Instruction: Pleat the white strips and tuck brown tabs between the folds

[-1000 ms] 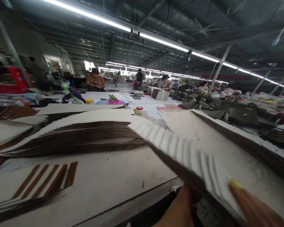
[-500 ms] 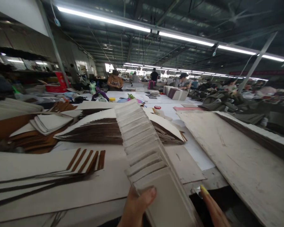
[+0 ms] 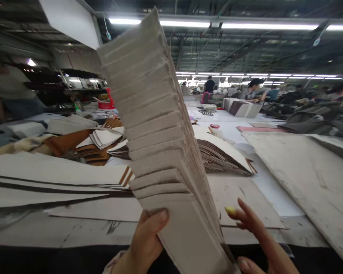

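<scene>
A thick stack of greyish-beige flat panels (image 3: 157, 125), fanned into overlapping steps, rises tilted in front of me. My left hand (image 3: 148, 236) grips its lower left side, the thumb pressed on the front panel and the other fingers hidden behind. To the right of the stack's lower end is my right hand (image 3: 257, 238), open with fingers apart and something yellow on one fingertip. Its thumb lies close to the stack's bottom corner; whether they touch I cannot tell.
White panels with brown strips (image 3: 60, 171) lie on the left. Behind the stack rests a bowed pile of dark-edged sheets (image 3: 224, 152). A large pale board (image 3: 300, 179) covers the right side. Farther back are a red-lidded jar (image 3: 214, 127) and several people.
The fanned stack has been raised and stands more upright. My left hand still grips it. My right hand shows more fully, with fingers spread beside the stack. The view has turned left.
</scene>
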`<move>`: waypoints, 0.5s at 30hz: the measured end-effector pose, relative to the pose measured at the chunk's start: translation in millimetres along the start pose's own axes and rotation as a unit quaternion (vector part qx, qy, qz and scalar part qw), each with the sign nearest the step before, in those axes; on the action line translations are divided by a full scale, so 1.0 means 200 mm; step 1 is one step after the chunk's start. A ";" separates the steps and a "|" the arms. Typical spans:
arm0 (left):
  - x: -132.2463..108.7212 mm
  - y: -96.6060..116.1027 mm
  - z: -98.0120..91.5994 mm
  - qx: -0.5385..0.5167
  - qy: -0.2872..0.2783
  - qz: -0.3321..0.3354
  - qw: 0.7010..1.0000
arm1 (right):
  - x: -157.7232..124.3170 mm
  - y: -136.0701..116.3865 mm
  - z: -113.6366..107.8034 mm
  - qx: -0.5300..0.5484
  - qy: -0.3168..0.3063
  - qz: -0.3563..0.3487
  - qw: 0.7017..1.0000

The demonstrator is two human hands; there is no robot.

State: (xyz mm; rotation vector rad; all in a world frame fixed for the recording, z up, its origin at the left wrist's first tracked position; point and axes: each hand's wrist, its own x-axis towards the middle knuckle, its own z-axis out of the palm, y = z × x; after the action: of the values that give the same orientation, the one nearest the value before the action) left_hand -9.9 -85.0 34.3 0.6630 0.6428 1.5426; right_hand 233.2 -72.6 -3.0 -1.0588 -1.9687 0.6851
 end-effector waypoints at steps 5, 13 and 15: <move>-0.01 -0.13 0.05 0.088 0.027 -0.019 0.996 | 0.19 -0.16 0.21 0.179 -0.039 0.014 0.983; -0.02 -0.15 0.01 0.176 0.075 0.005 0.981 | 0.15 -0.13 0.36 0.271 -0.104 0.046 0.956; -0.03 -0.11 -0.03 0.144 0.057 -0.008 0.988 | 0.11 -0.08 0.34 0.265 -0.172 0.067 0.946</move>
State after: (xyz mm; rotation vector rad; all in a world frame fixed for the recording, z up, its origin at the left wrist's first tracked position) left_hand -0.4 -90.4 13.8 0.7867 0.9683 1.4944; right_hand 161.7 -68.1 -20.2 -0.7755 -1.8359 1.4613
